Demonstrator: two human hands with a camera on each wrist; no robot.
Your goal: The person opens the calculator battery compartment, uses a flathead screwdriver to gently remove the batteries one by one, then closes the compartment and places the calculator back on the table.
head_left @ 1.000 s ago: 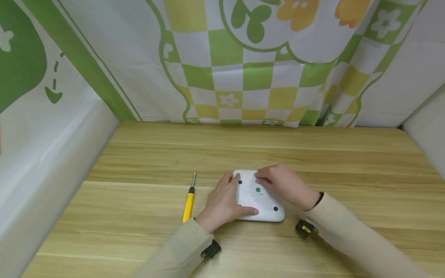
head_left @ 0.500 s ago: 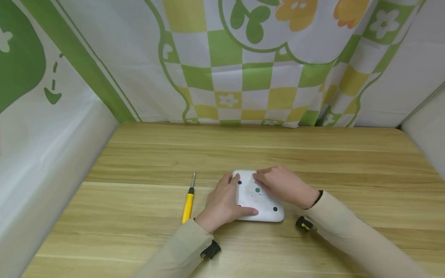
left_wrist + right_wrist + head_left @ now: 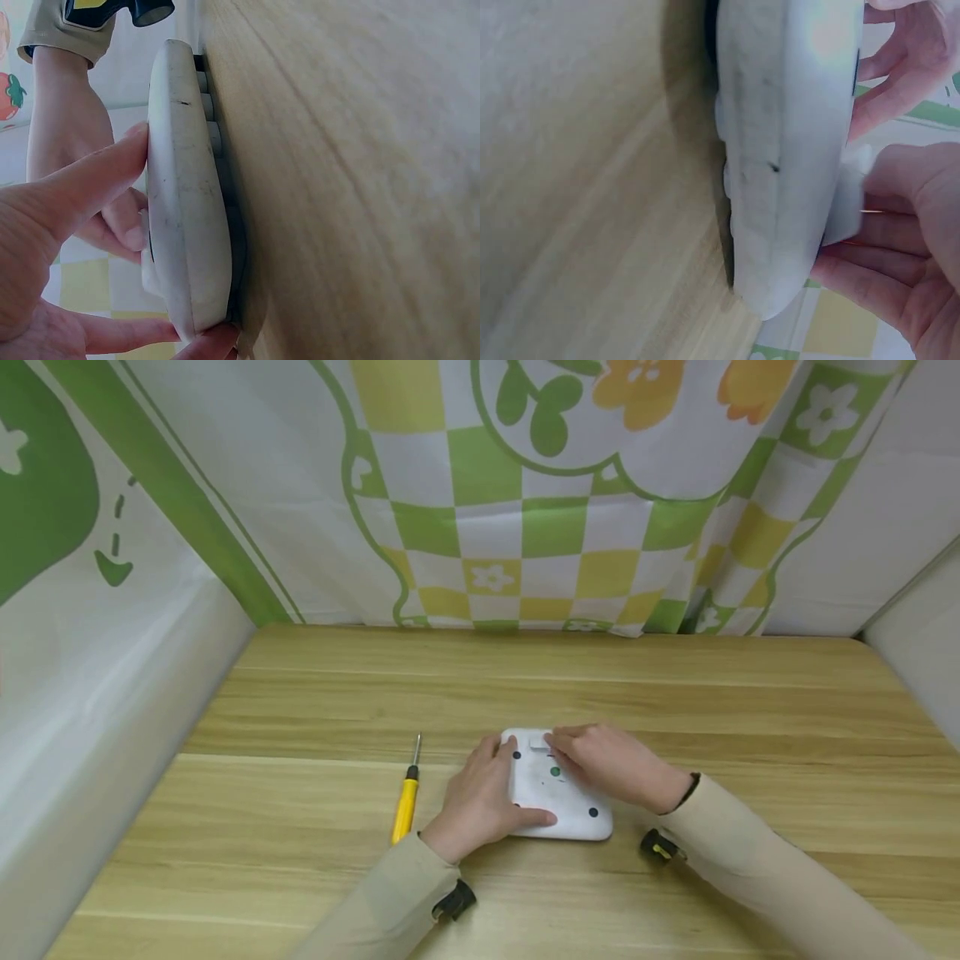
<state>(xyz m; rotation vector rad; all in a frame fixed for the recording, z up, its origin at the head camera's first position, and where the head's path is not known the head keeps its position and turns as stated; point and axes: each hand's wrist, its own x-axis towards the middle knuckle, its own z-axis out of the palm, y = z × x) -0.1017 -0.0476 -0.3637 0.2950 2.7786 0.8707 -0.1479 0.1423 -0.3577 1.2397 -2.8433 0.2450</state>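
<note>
A white calculator (image 3: 570, 802) lies face down on the table, its back with dark round feet and a green dot turned up. Keys show beneath its edge in the left wrist view. My left hand (image 3: 480, 797) grips the calculator from the left, thumb on the near part of the back and fingers around the far left edge. Near the far edge, a small white battery cover (image 3: 537, 743) stands raised from the back. My right hand (image 3: 611, 764) pinches this cover between thumb and fingers, as the right wrist view shows. What lies under the cover is hidden.
Left of the calculator lies a yellow screwdriver (image 3: 406, 802), its metal tip pointing away from me. A checkered curtain (image 3: 555, 543) hangs behind the far edge of the wooden table (image 3: 315, 710). White sheeting stands along the left side.
The battery cover has come up from the calculator's back at the far edge, with the right fingers on it. The left hand and the screwdriver stay where they were.
</note>
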